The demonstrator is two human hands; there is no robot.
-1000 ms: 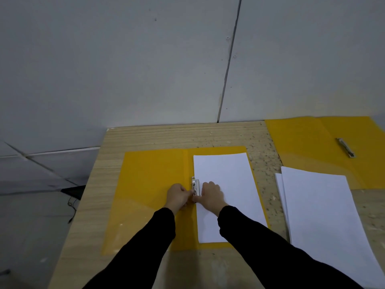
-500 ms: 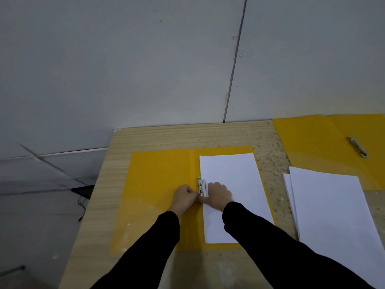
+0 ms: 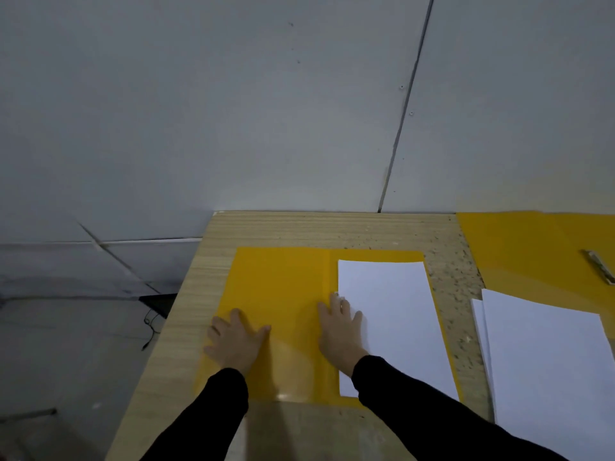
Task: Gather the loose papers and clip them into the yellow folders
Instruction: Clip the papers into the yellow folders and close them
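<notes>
Head view: the left hand (image 3: 236,344) is lying flat, fingers spread, on the open yellow folder's (image 3: 286,287) left flap, while the right hand (image 3: 341,331) is pressing straight fingers on the sheet (image 3: 389,311) sitting in its right half, loose papers (image 3: 549,361) lying well apart

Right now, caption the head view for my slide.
Mid-filing: left hand flat on the open yellow plastic folder, right hand resting on the white paper sheet near the spine.

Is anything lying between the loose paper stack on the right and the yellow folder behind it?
Nothing visible. The paper stack reaches the near edge of the right yellow folder, whose metal clip lies uncovered.
</notes>
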